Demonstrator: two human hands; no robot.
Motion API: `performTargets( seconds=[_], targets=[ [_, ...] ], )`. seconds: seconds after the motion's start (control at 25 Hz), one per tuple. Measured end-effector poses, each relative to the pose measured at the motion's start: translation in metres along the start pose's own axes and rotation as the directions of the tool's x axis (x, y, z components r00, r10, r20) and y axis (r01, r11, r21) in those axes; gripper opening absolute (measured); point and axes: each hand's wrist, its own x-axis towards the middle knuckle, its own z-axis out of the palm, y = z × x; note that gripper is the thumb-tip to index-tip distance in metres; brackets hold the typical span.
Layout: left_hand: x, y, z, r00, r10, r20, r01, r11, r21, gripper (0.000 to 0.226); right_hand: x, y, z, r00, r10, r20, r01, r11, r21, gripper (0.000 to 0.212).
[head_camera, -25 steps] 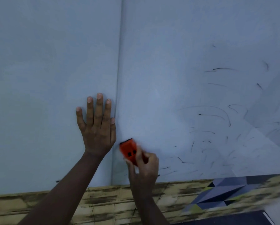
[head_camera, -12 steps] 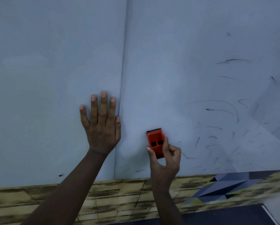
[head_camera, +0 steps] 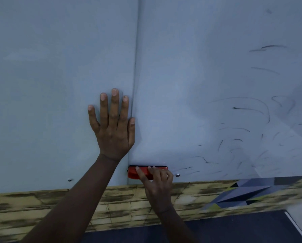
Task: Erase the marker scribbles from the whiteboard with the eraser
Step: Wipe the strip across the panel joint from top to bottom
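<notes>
Eraser low on the whiteboard

Right hand [head_camera: 158,183] clamps the red eraser [head_camera: 138,173] near the whiteboard [head_camera: 181,85] bottom edge; left hand [head_camera: 113,127] spread flat above it; scribbles [head_camera: 243,109] beyond the eraser.

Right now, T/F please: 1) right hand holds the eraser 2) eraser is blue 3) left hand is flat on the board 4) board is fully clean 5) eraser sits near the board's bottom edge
1) True. The right hand grips the eraser.
2) False. The eraser is orange-red.
3) True. The left hand lies open-palmed on the whiteboard, left of the panel seam.
4) False. Black marker scribbles remain to the right of the eraser.
5) True. It lies lengthwise just above the bottom edge, beside the seam.
</notes>
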Motion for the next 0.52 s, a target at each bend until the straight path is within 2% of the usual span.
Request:
performTargets(
  seconds=[0.12,0.2,0.32,0.4,0.44,0.48,0.52],
  targets=[
    [0.0,0.001,0.0,1.0,-0.014,0.001,0.014,1.0,-0.004,0.065,-0.029,0.018,0.013,0.958,-0.214,0.193,0.218,0.976,0.0,0.053],
    [-0.001,0.001,-0.001,1.0,-0.003,0.0,0.003,1.0,0.003,0.065,-0.035,0.024,0.013,0.948,-0.201,0.247,0.194,0.98,0.053,0.061],
    [-0.003,0.0,0.0,1.0,-0.006,0.001,0.006,1.0,-0.006,0.065,-0.016,0.02,-0.001,0.989,-0.048,0.136,0.037,0.996,0.087,0.053],
    [-0.005,0.001,0.002,1.0,-0.004,-0.002,0.004,1.0,0.002,0.064,0.004,0.023,-0.017,0.973,0.23,0.013,-0.228,0.955,0.188,0.049],
    [-0.006,0.001,0.002,1.0,-0.002,-0.003,0.002,1.0,0.004,0.064,0.014,0.025,-0.026,0.898,0.44,-0.017,-0.413,0.854,0.317,0.05],
    [-0.007,0.001,0.002,1.0,-0.002,-0.004,0.002,1.0,0.002,0.064,0.023,0.026,-0.036,0.756,0.654,-0.001,-0.573,0.664,0.481,0.053],
    [-0.008,0.001,0.002,1.0,-0.003,-0.005,0.003,1.0,0.001,0.064,0.03,0.027,-0.044,0.595,0.802,0.058,-0.651,0.438,0.619,0.057]
  ],
)
